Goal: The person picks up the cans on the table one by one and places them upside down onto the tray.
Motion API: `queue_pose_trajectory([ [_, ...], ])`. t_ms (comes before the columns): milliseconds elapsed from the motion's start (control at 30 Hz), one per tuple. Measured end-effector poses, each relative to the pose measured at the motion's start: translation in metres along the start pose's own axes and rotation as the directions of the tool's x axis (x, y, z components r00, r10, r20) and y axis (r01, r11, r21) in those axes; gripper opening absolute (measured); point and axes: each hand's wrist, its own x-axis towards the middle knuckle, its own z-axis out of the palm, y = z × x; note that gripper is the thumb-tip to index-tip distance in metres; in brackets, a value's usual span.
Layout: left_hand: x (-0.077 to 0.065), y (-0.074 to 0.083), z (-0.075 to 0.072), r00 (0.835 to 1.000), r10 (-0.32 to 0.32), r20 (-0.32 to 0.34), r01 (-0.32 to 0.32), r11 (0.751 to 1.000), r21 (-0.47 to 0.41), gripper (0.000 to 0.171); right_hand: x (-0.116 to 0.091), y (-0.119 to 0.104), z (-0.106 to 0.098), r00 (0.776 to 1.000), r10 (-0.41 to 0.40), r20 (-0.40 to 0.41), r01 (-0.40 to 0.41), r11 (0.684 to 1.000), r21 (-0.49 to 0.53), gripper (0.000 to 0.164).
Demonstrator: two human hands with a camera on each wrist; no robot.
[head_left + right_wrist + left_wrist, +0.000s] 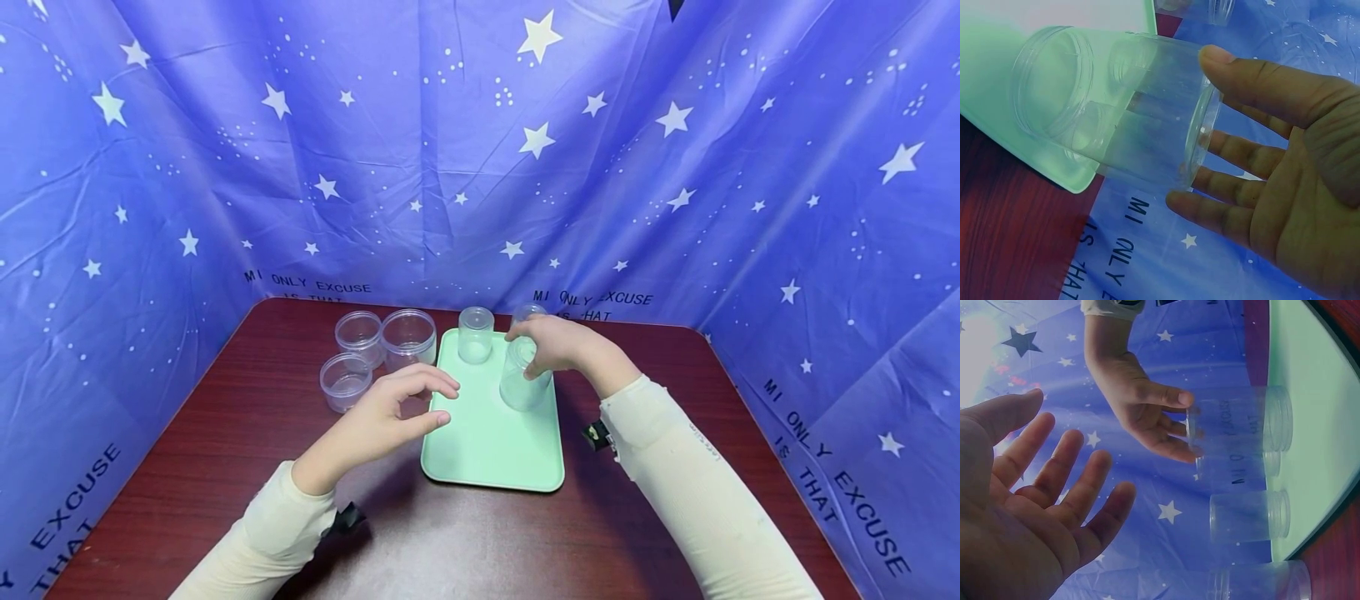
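A tall clear plastic jar [519,387] stands mouth down on the right side of the light green tray [491,458]. My right hand [558,343] grips it around its upturned base, thumb on one side and fingers on the other. In the right wrist view the threaded rim of the jar [1050,84] faces the tray. Two smaller clear jars, one at the back left [476,342] and one at the back right [531,311], are also upside down. My left hand [382,421] hovers by the tray's left edge with fingers relaxed, holding nothing.
Left of the tray, three clear jars stand mouth up on the dark red table [225,417]: a wide jar [408,337], a rear jar [358,333] and a front jar [345,383]. A blue star-print curtain [450,167] encloses the table's back and sides.
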Motion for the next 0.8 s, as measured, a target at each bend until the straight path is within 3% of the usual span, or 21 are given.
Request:
queue_pose_trajectory([
  [500, -0.0003, -0.0024, 0.0004, 1.0, 0.021, -0.003, -0.021, 1.0, 0.007, 0.024, -0.0035, 0.0008, -0.0039, 0.998, -0.041, -0.036, 0.041, 0.999, -0.022, 0.063],
  [800, -0.0003, -0.0034, 0.0007, 0.999, 0.036, 0.002, -0.036, 0.999, 0.013, 0.023, -0.0086, 0.0052, -0.003, 0.987, -0.092, -0.135, 0.09, 0.996, -0.02, 0.054],
])
